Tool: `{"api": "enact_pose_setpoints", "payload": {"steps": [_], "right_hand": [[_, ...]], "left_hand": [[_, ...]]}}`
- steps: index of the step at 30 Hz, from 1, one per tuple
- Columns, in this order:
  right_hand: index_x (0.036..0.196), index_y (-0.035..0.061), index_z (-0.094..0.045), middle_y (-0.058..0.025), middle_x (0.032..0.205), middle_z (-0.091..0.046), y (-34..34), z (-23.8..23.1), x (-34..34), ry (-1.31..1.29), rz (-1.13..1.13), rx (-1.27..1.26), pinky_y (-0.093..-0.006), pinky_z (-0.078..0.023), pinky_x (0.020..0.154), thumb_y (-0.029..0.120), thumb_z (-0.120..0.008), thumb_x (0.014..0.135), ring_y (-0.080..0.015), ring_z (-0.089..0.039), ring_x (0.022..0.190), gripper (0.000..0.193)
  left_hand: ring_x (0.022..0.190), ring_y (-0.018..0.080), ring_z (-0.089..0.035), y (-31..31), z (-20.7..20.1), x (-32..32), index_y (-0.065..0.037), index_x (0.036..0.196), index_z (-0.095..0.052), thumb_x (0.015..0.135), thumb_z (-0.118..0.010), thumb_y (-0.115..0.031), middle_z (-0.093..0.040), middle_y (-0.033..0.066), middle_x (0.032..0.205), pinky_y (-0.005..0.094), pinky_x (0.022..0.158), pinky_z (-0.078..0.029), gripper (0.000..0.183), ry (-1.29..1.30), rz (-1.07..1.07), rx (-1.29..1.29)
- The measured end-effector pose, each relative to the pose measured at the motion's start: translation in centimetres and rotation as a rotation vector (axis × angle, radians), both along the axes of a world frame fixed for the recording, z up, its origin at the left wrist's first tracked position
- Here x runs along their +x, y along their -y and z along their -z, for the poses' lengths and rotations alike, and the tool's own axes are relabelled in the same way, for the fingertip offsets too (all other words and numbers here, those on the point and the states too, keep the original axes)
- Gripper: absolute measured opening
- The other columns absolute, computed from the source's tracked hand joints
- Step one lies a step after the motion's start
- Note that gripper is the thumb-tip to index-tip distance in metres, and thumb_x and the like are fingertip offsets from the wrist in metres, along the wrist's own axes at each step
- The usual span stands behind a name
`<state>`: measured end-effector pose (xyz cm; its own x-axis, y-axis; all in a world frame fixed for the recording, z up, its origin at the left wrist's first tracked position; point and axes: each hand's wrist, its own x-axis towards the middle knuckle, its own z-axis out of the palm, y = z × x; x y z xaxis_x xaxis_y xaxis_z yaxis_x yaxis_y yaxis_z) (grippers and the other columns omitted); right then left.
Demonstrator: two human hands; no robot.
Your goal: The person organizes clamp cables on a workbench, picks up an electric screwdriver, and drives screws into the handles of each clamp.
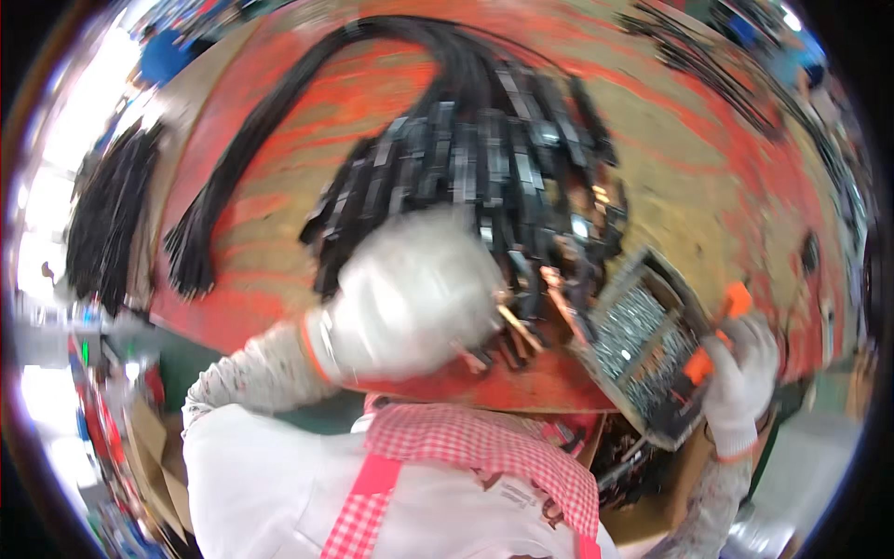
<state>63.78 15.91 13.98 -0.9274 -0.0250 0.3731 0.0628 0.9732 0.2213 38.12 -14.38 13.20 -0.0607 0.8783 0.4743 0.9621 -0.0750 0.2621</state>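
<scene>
My left hand (419,293), in a white glove, is smeared by motion over the near end of a large bundle of black cables (456,149). Its fingers cannot be made out, nor whether it holds anything. Bare copper-coloured ends (517,326) stick out beside it toward the table's front edge. At the right, my gloved right hand (745,373) is closed around an orange-and-black hand tool (698,365), whose exact kind is unclear. The tool lies over the right side of an open box (643,326) holding many small shiny metal pieces.
The worn red-and-tan table (680,191) carries another cable bundle (116,219) at its left edge and thin black cables (708,70) at the far right. Below the front edge, a cardboard box (643,526) holds dark and copper-coloured pieces. Another carton (154,452) stands at lower left.
</scene>
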Motion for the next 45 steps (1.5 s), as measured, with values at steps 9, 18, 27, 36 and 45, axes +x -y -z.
{"api": "enact_pose_setpoints", "payload": {"steps": [9,18,27,36,45], "right_hand": [[0.09,0.0115,-0.062,-0.0055,0.098,-0.058,5.6,-1.3,-10.0,-0.049,-0.271,0.008,-0.044,-0.045,0.088,0.005,-0.062,0.066,-0.0289,-0.058,0.097,0.024],[0.088,0.0126,-0.065,-0.0035,0.092,-0.06,13.0,-1.9,-22.1,0.015,-0.515,-0.441,-0.0409,-0.046,0.085,0.007,-0.066,0.066,-0.0273,-0.059,0.094,0.022],[0.098,0.0065,-0.053,-0.0035,0.071,-0.052,20.8,-3.1,-33.2,0.263,0.104,-2.579,-0.0309,-0.047,0.048,0.034,-0.062,0.092,-0.0133,-0.051,0.053,0.03],[0.092,0.0086,-0.057,0.0091,0.06,-0.038,16.9,-6.4,-34.8,0.222,-0.296,-2.838,-0.0203,-0.033,0.04,0.042,-0.059,0.093,-0.002,-0.037,0.045,0.034],[0.089,0.0097,-0.053,0.0093,0.059,-0.036,18.0,-6.9,-34.3,0.174,-0.353,-2.666,-0.0201,-0.028,0.04,0.042,-0.061,0.092,-0.0025,-0.032,0.044,0.033]], "left_hand": [[0.112,0.0346,-0.058,15.0,6.3,-10.4,-0.005,0.125,-0.054,0.083,-0.055,-0.051,-0.061,0.0203,0.12,0.0397,0.096,-0.044,0.062,0.6,-1.132,-0.457],[0.043,0.007,-0.041,14.4,3.2,-10.6,-0.007,0.085,-0.058,0.084,-0.063,-0.044,-0.049,-0.0025,0.063,0.0247,0.039,-0.031,0.037,1.579,-0.849,-0.129],[0.087,0.0332,-0.065,8.2,-4.1,-3.2,-0.001,0.122,-0.051,0.084,-0.063,-0.04,-0.064,0.022,0.09,0.0394,0.077,-0.05,0.056,0.586,-0.644,-0.266],[0.078,0.0149,-0.061,5.0,2.9,-1.2,-0.005,0.124,-0.05,0.1,-0.034,-0.05,-0.062,0.0073,0.101,0.0278,0.067,-0.049,0.054,2.018,-0.024,0.15],[0.064,0.0128,-0.053,4.3,6.8,2.1,-0.004,0.112,-0.059,0.099,-0.03,-0.056,-0.059,0.002,0.081,0.0231,0.064,-0.045,0.061,2.142,0.471,0.358]]}}
